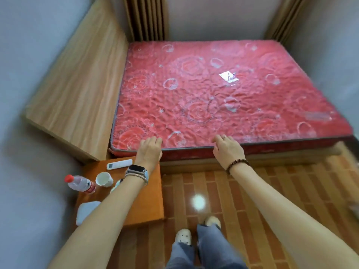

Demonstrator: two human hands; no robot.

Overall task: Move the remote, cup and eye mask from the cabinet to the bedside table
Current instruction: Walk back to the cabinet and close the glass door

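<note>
A white remote (pixel 119 164) lies at the far end of the orange bedside table (pixel 147 206). A white cup (pixel 104 179) stands upright just in front of it. A pale object (pixel 116 186), possibly the eye mask, peeks out from under my left forearm and is mostly hidden. My left hand (pixel 149 150) hovers above the table's far right corner at the mattress edge, holding nothing, fingers loosely curled. Over the mattress edge to the right, my right hand (pixel 227 148) is also empty, fingers loosely apart.
A plastic water bottle (pixel 80 183) with a red cap lies on the table's left side. A white flat pad (pixel 86 211) sits at the table's near left. The red mattress (pixel 213 98) fills the far side, with a wooden headboard (pixel 77 90) on the left. Tiled floor (pixel 262 191) lies below.
</note>
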